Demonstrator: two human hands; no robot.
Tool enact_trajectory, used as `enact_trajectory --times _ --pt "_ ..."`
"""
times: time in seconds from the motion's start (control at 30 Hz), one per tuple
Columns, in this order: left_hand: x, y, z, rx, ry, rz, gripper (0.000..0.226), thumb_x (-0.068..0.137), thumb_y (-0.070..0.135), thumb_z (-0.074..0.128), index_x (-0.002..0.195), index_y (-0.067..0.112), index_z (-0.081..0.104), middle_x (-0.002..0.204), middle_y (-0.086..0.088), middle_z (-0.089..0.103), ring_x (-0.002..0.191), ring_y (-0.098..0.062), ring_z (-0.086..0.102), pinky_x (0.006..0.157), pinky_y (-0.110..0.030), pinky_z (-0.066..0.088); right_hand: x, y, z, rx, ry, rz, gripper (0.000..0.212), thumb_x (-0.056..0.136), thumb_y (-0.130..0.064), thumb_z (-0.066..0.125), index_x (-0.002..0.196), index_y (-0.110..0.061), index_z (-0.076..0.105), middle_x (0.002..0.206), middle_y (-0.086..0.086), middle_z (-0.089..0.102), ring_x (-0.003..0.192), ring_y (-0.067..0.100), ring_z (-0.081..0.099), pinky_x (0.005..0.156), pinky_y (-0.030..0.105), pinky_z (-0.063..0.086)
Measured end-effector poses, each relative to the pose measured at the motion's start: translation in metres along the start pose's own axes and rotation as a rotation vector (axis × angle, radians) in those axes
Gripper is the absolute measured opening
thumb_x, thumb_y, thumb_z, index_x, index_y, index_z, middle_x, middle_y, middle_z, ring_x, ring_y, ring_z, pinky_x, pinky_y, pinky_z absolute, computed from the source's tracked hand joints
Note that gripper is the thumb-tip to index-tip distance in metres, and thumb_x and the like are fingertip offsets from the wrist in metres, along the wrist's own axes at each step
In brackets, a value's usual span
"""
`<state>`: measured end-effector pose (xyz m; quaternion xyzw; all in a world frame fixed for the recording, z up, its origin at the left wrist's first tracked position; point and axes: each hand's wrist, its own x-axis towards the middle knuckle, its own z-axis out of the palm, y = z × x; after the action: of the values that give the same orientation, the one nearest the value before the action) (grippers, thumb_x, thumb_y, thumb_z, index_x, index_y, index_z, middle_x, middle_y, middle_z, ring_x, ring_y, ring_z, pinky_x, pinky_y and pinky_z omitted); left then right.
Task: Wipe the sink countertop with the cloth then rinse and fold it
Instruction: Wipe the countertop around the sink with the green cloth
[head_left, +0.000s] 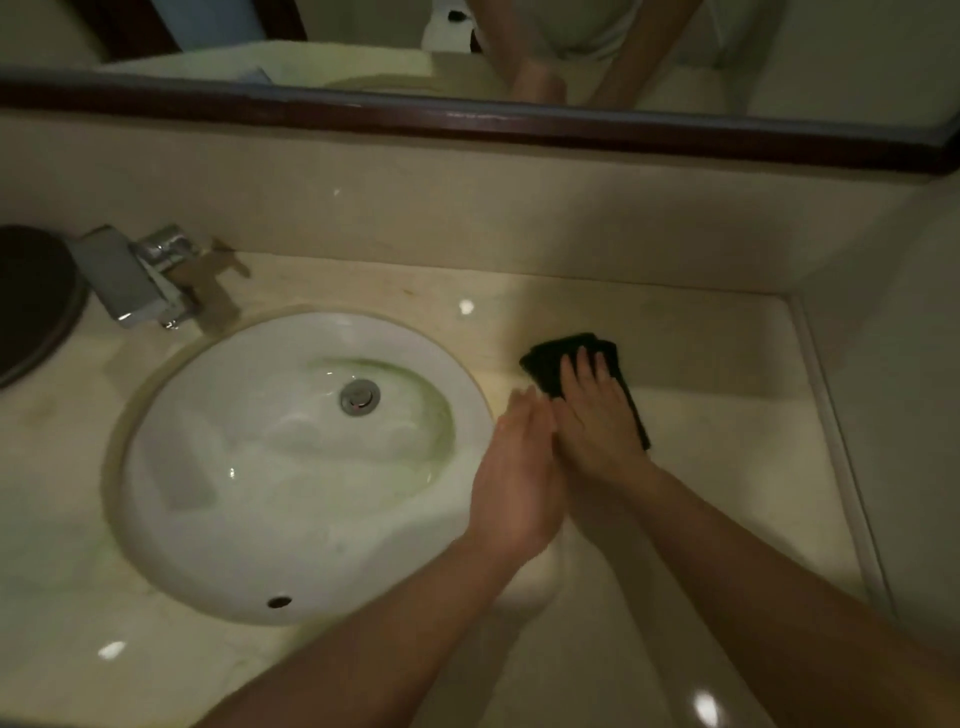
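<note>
A black cloth (550, 356) lies flat on the beige marble countertop (727, 405), just right of the round white sink basin (249, 467). My right hand (597, 415) presses down on the cloth with fingers spread, covering most of it. My left hand (519, 478) hovers edge-on beside the right hand, at the basin's right rim, fingers straight and holding nothing. The chrome faucet (140, 275) stands at the sink's far left; no water is running.
A dark round object (31, 301) sits at the left edge beside the faucet. A beige backsplash and a dark-framed mirror (467, 119) run along the back. A raised ledge and wall (841, 441) bound the countertop on the right.
</note>
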<state>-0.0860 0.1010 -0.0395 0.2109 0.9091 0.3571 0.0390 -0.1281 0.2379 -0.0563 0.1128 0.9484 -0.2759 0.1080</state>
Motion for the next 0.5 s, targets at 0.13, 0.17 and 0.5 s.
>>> enact_trajectory --times 0.13,0.17,0.5 --pt "0.08 0.015 0.011 0.006 -0.097 -0.093 0.07 0.086 0.026 0.016 0.15 -0.003 0.016 0.158 -0.019 0.019 0.148 -0.031 0.012 0.121 -0.038 0.01 0.032 -0.002 -0.039 0.302 0.114 0.112 0.058 0.093 -0.043 0.033 0.143 -0.016 0.042 0.145 0.009 0.047 0.135 0.022 0.041 0.118 0.038 0.026" --pt "0.09 0.009 0.02 0.105 -0.106 -0.12 0.068 0.089 0.027 0.021 0.15 -0.004 0.015 0.157 -0.022 0.019 0.147 -0.034 0.014 0.12 -0.041 0.01 0.037 0.01 -0.048 0.233 0.152 0.146 0.054 0.095 -0.029 0.034 0.147 -0.015 0.037 0.152 0.011 0.038 0.141 0.024 0.034 0.118 0.036 0.022" --pt "0.165 0.001 0.048 0.418 -0.43 0.289 0.071 0.096 0.042 0.032 0.155 0.012 0.004 0.163 -0.011 -0.002 0.149 -0.025 -0.006 0.12 -0.038 -0.005 0.031 0.079 -0.02 -0.405 0.354 0.233 0.058 0.098 -0.027 0.021 0.15 0.0 0.022 0.159 0.018 0.019 0.148 0.032 0.014 0.119 0.042 0.018"
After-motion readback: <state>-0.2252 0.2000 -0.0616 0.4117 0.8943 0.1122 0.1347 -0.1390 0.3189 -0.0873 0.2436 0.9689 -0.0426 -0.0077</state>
